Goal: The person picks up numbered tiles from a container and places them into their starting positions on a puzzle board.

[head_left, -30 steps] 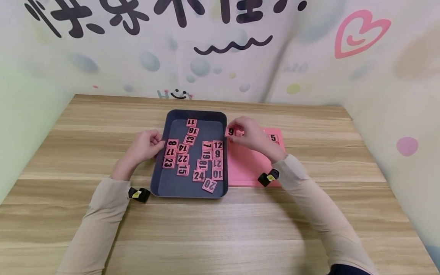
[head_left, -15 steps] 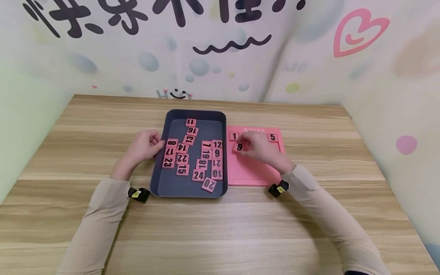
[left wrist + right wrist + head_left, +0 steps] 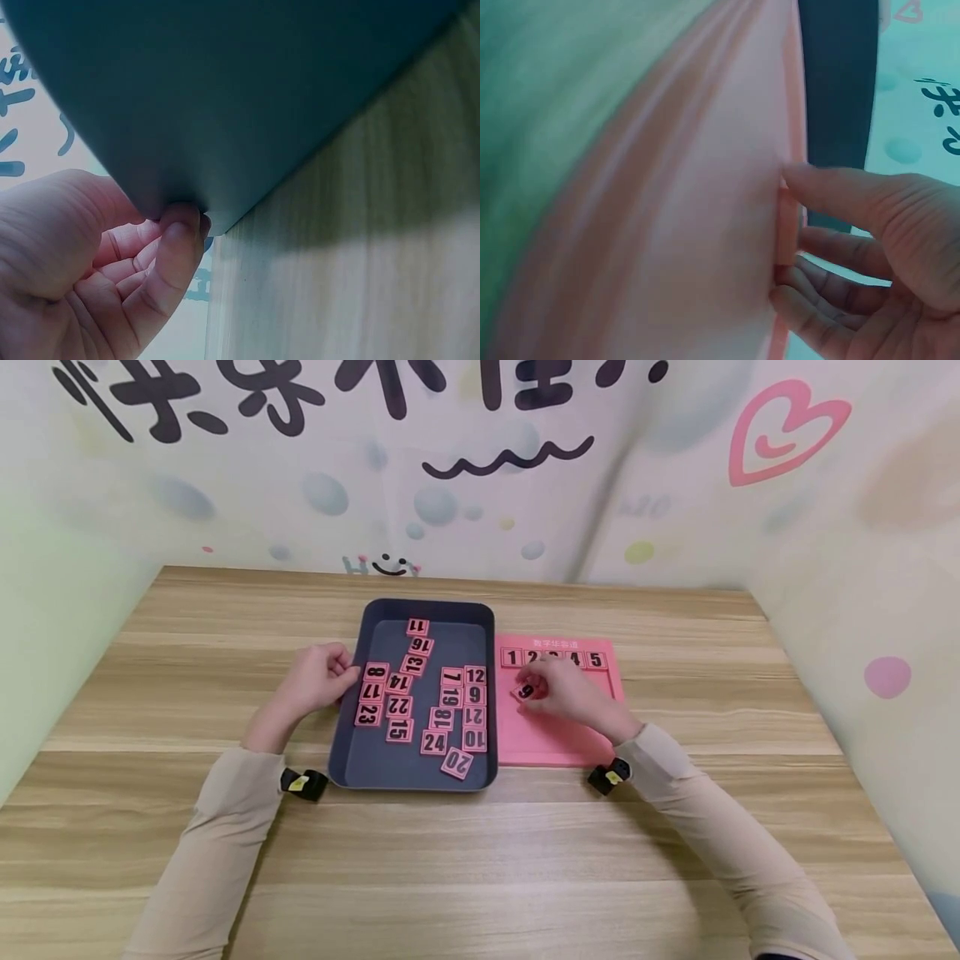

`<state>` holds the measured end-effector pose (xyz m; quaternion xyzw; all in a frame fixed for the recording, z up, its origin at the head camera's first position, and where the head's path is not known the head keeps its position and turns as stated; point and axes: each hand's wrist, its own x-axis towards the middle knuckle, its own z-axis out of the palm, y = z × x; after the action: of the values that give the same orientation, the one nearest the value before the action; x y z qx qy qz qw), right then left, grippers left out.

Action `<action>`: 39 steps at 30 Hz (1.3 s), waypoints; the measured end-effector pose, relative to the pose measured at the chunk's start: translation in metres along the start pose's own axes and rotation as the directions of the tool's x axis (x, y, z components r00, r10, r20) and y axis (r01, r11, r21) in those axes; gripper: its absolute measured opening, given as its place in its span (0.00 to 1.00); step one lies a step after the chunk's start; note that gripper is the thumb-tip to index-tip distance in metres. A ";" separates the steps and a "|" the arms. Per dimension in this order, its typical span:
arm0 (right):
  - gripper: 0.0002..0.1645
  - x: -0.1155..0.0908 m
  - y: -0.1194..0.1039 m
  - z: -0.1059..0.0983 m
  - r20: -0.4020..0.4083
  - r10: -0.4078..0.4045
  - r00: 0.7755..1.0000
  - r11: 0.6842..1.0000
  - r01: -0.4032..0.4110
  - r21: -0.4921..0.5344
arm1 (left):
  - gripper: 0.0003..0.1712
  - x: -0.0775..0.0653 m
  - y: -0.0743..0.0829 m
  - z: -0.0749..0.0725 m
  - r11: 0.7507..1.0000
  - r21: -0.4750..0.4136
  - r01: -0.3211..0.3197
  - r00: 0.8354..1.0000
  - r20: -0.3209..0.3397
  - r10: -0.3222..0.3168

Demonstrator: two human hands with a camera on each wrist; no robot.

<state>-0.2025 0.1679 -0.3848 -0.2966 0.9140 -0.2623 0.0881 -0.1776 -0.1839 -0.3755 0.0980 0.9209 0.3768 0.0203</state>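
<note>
My right hand (image 3: 566, 693) pinches a pink number tile (image 3: 526, 692) between thumb and fingers, over the upper left of the pink puzzle board (image 3: 555, 739). The tile's figure looks like a tilted 9. In the right wrist view the tile (image 3: 787, 225) stands edge-on close to the board, between thumb and fingertips. Tiles 1 (image 3: 512, 657) to 5 (image 3: 596, 661) form a row along the board's top; fingers partly cover the middle ones. My left hand (image 3: 315, 677) holds the left rim of the dark tray (image 3: 341, 752), fingers curled; the left wrist view shows fingertips against its outer wall.
Inside the tray lie several loose number tiles, among them 24 (image 3: 433, 742), 20 (image 3: 457, 763) and 11 (image 3: 417, 627), turned various ways. The tray stands against the board's left side on a wooden table (image 3: 420, 877). A printed wall (image 3: 262, 527) rises behind.
My right hand has carried the tile from beside the tray's right rim to the right and down, below the numbered row, and turned it slightly. My left hand and the tray have stayed put.
</note>
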 end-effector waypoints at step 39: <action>0.04 0.010 -0.010 0.001 -0.020 0.231 0.973 0.972 -0.232 -0.041 | 0.05 0.001 -0.002 0.001 1.000 -0.006 0.002 1.000 0.000 -0.002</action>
<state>-0.2053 0.1544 -0.3802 -0.1880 0.9485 -0.2325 0.1049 -0.1785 -0.1849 -0.3776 0.0971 0.9198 0.3795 0.0208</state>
